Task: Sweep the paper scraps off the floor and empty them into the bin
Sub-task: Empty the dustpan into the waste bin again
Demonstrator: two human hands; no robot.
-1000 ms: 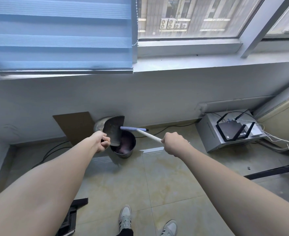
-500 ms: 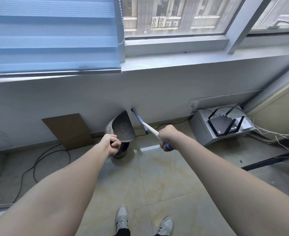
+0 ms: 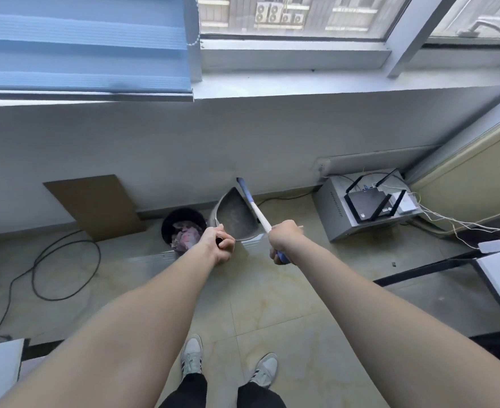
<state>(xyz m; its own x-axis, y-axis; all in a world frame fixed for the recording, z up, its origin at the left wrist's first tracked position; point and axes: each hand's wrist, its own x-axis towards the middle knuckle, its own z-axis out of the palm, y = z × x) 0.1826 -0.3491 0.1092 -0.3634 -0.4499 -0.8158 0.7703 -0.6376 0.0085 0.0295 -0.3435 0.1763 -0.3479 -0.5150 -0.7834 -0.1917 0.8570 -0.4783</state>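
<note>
- Shoes (image 3: 192,360) planted on the tile, both arms stretched fwd toward the wall.
- L hand (image 3: 217,245) is clenched round the top of a dark handle; I take it for the dustpan's, shaft mostly hidden behind the fist. Keep that fist firm so the pan can't swing.
- R hand (image 3: 282,241) is wrapped round the broom handle (image 3: 257,212), white w/ a blue end; it slants up to the wall. Broom head not visible.
- Dustpan (image 3: 235,214) sits just right of the bin (image 3: 184,228), near upright, inside facing the camera, looks empty. No scraps seen on the floor.
- Bin holds crumpled paper, pinkish/white, piled near the rim; so the scraps seem to be in already, task prob. near done.
- Step in hand, as I judge it: stow pan & broom by the wall. Lower the pan straight down, clear of the bin rim so it doesn't tip.
- Watch the cable (image 3: 66,269) looping left and the router box (image 3: 363,204) w/ wires right; keep the broom off both.
- Cardboard (image 3: 95,206) leans on the wall behind the bin, leave it be.
</note>
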